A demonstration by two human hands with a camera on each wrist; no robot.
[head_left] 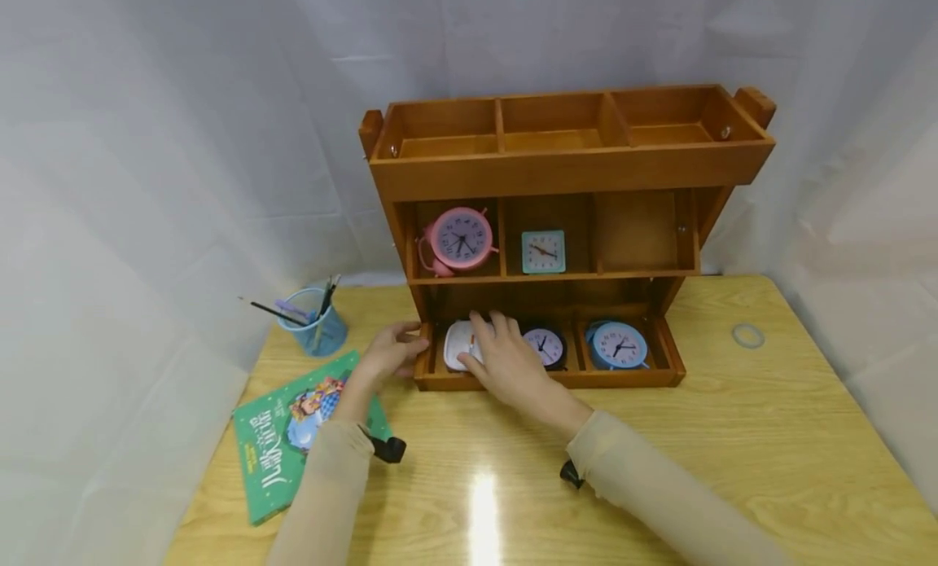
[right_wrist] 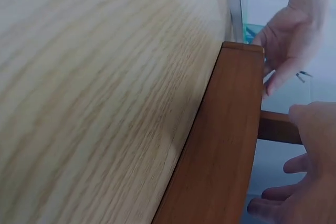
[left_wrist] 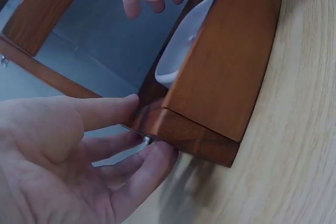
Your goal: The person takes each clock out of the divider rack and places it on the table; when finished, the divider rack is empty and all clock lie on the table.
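A three-tier brown wooden shelf (head_left: pixel 564 175) stands on the table. My left hand (head_left: pixel 392 354) grips the left end of its bottom tier; in the left wrist view the thumb lies at the top edge and the fingers at the outer side. My right hand (head_left: pixel 506 362) is over the bottom-left compartment with fingers spread, partly covering a white rounded-square clock (head_left: pixel 456 346). In the left wrist view its fingertips are above the white clock (left_wrist: pixel 184 45), apart from it. A black round clock (head_left: pixel 544 348) and a blue clock (head_left: pixel 619 344) lie in the compartments to the right.
The middle tier holds a pink clock (head_left: pixel 462 239) and a mint square clock (head_left: pixel 544 252). Left of the shelf are a blue mesh pen cup (head_left: pixel 319 338) and a green book (head_left: pixel 267 460). A pale ring (head_left: pixel 747 335) lies at the right.
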